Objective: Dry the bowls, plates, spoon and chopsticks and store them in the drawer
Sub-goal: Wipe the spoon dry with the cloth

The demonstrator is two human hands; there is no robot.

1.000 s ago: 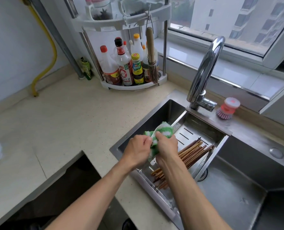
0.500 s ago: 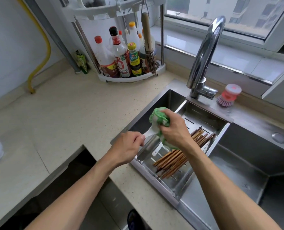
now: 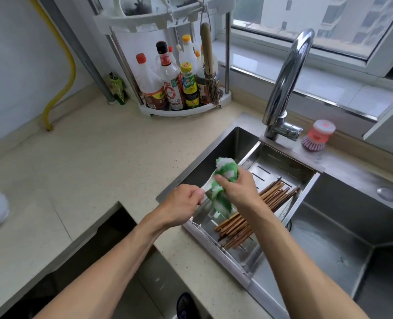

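My left hand [image 3: 181, 204] pinches the handle of a white spoon [image 3: 207, 185] above the sink's left edge. My right hand [image 3: 238, 189] grips a green and white cloth [image 3: 223, 178] that is wrapped around the spoon's bowl end, so most of the spoon is hidden. Just below and to the right, a bundle of brown wooden chopsticks [image 3: 257, 212] lies in the steel drain tray [image 3: 280, 166] set over the sink. An open dark drawer [image 3: 94, 254] gapes under the counter at lower left. No bowls or plates show.
A tall chrome faucet [image 3: 287, 79] rises behind the tray, with a pink dish brush [image 3: 317, 139] to its right. A white corner rack [image 3: 181, 88] of sauce bottles stands on the beige counter [image 3: 94, 162]. The deep sink basin [image 3: 342, 245] lies to the right.
The cloth in my right hand has slid up along the spoon from the handle toward its far end, while my left hand has kept its hold on the handle. The view has tilted slightly.
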